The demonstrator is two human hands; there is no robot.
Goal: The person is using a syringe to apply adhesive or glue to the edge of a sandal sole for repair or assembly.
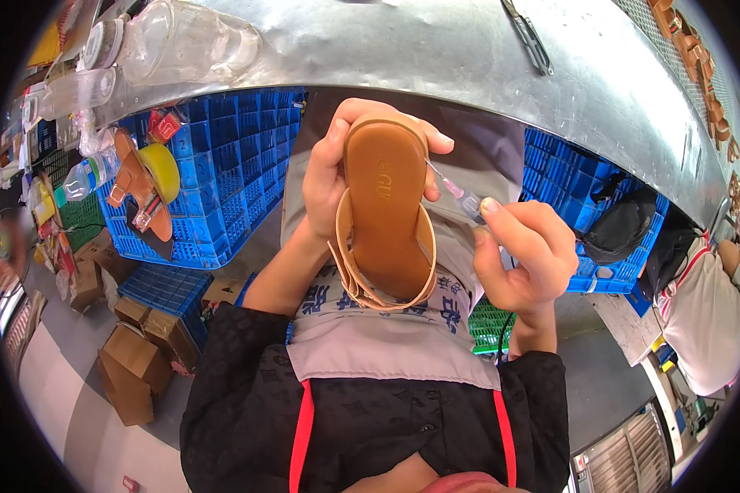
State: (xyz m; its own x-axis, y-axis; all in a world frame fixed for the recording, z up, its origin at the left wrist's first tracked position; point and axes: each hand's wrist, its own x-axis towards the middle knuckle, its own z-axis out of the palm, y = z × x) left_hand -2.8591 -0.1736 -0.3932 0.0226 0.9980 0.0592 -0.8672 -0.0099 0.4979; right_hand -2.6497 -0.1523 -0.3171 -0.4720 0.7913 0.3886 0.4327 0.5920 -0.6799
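A tan flat sandal (386, 214) is upright in front of my apron, its brown insole facing me and its straps hanging round the lower end. My left hand (327, 168) is closed round the sandal's upper end, with the thumb and fingers along both edges. In my right hand (534, 251), thumb and forefinger pinch a small clear needle-tip applicator (467, 201) with a pink collar. Its thin needle points up and left at the sandal's right edge; whether the tip touches is too small to tell.
Ahead lies a metal worktable (419, 49) with thread snips (530, 37) and clear plastic jars (173, 45). Blue crates (205, 181) stand below it; another sandal (144, 189) and a yellow roll (160, 171) rest on the left one. Cardboard boxes (131, 370) sit lower left. Another person (707, 304) is at right.
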